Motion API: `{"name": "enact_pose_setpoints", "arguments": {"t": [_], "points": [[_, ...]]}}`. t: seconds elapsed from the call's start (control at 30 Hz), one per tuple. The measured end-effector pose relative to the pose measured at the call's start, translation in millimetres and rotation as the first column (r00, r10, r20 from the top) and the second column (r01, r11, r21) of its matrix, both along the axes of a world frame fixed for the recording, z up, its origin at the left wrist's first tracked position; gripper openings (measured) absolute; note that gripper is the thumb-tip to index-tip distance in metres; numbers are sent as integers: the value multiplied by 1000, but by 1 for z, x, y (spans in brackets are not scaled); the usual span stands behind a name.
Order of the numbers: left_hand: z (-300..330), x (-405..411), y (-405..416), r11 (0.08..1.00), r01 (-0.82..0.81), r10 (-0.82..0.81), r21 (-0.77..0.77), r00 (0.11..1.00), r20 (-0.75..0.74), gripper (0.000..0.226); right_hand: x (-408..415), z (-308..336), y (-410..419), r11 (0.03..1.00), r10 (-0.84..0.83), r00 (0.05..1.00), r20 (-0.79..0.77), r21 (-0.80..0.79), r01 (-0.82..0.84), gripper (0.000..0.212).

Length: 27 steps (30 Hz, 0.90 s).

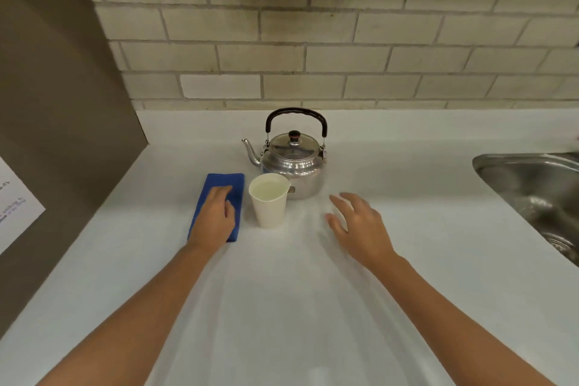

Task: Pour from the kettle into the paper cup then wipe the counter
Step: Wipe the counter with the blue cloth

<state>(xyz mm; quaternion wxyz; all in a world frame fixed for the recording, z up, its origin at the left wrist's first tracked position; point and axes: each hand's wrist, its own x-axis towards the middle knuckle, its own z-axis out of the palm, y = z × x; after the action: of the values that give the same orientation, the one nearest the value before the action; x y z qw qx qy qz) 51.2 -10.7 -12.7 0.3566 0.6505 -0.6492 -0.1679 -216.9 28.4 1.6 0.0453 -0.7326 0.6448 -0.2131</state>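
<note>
Both hands are seen over the white counter (282, 307), and the scene is taken from left to right. Furthest left, the left hand (216, 216) is laid palm down on the blue cloth (233, 185), fingers fairly flat and a little curled at the far end; the cloth is pressed rather than gripped, and it lies folded lengthwise on the counter. Just beside the cloth, to its right, the paper cup (270, 207) is stood upright, and liquid is seen near its rim. Behind the cup and touching or nearly touching it, the kettle (293, 166) is set down upright with its lid on, handle raised and spout turned to the left. Further right, the right hand (357, 226) is held open with fingers spread above the counter, and nothing is grasped by it. At the far right edge, a steel sink (532, 191) is sunk into the counter.

The pour is judged to be done, and the wiping is judged to be the step in hand. The chief risk is posed by the full cup: if the cloth is swept rightward, the cup could be knocked by the cloth edge or wrist and tipped, since it is light and filled high. A spill could also be caused by the free right hand if it is moved carelessly toward the cup.
</note>
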Motion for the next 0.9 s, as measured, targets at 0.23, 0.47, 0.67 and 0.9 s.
{"name": "enact_pose_setpoints", "arguments": {"t": [0.23,0.47,0.67,0.9], "points": [[-25,25,-60,967,30,-157,252,851,501,50,-21,-50,40,957,-178,972,-156,203,208,52],[-28,28,-67,955,140,-269,262,782,562,50,-20,-50,43,950,-206,966,-157,204,236,52],[-31,67,-34,956,247,-294,161,789,539,47,-18,-46,45,943,-205,965,-163,230,239,52],[-36,34,12,985,52,-135,164,825,549,50,-16,-46,44,943,-201,964,-176,233,239,52]]}}
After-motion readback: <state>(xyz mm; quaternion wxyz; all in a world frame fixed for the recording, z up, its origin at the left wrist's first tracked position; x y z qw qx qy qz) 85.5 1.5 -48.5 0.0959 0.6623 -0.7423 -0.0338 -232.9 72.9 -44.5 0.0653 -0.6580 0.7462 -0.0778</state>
